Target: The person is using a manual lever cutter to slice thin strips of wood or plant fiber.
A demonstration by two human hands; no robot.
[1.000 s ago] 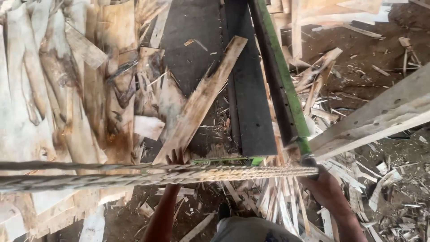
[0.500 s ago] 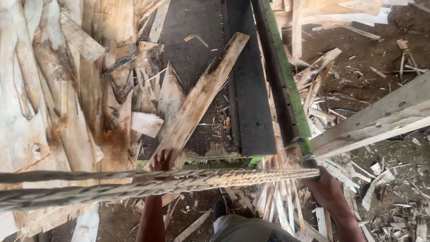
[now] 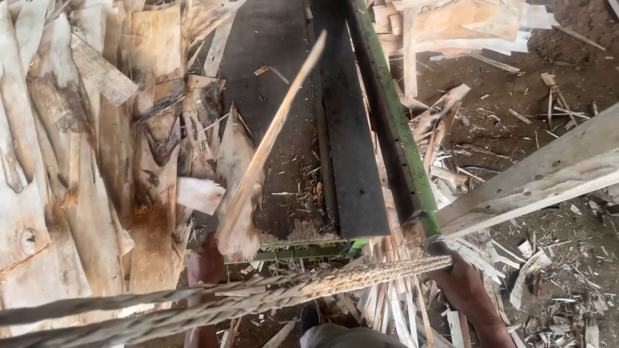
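Observation:
My left hand (image 3: 207, 264) grips the near end of a long thin strip of wood veneer (image 3: 264, 154), which is tilted up on edge and reaches away over the dark conveyor belt (image 3: 348, 161). My right hand (image 3: 451, 274) is closed around the end of a twisted rope (image 3: 271, 296), close to the corner of the green metal frame (image 3: 400, 148). The rope runs across the bottom of the view toward the left.
A pile of veneer sheets (image 3: 77, 161) lies to the left of the belt. A pale wooden beam (image 3: 535, 180) slants in from the right. Wood scraps (image 3: 451, 129) and splinters litter the dirt floor on the right. My trouser leg (image 3: 335, 335) shows at the bottom.
The veneer strip lay flat on the belt and has been turned up on its edge. My left hand has taken hold of its near end. The view has shifted slightly.

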